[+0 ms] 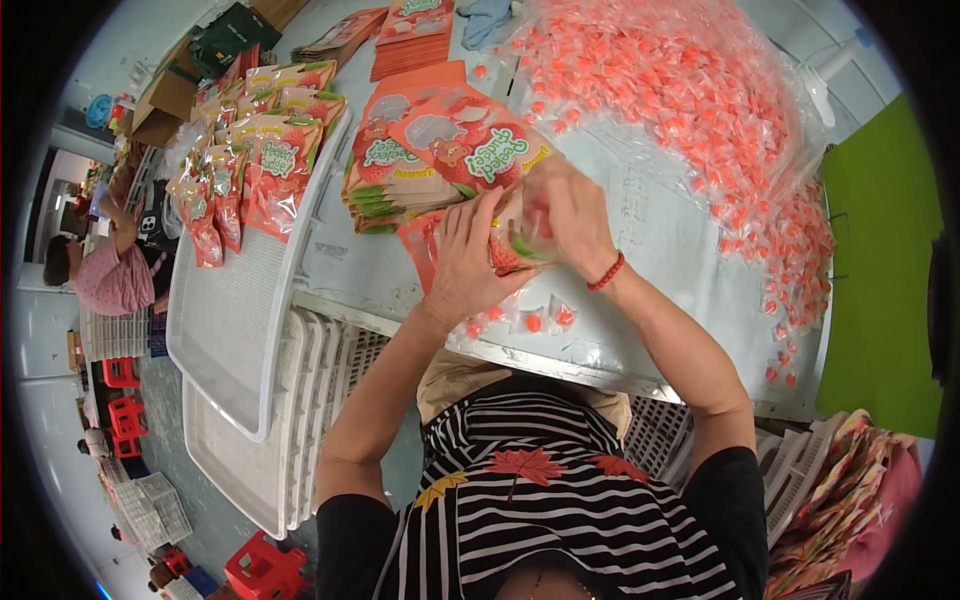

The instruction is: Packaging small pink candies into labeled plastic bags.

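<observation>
My left hand [466, 252] is closed on the near side of a candy pouch [522, 243], its thumb and fingers around the edge. This pouch is red and green with a see-through part. My right hand [580, 222], wearing a red bead bracelet [606, 272], bends down over the pouch's right end with curled fingers; its fingertips are partly hidden, and what they hold cannot be made out. Just beyond lies a stack of flat printed pouches [390, 160], with another pouch [490, 150] slanting across it. Several wrapped red candies [533, 321] lie by the table's near edge.
A large heap of wrapped red candies [660, 90] covers the table's far right. More flat pouches [412, 45] are stacked at the back. On the left, filled pouches [280, 165] lie on a white mesh tray [235, 300], above stacked trays [300, 450]. Another person [115, 270] is farther left.
</observation>
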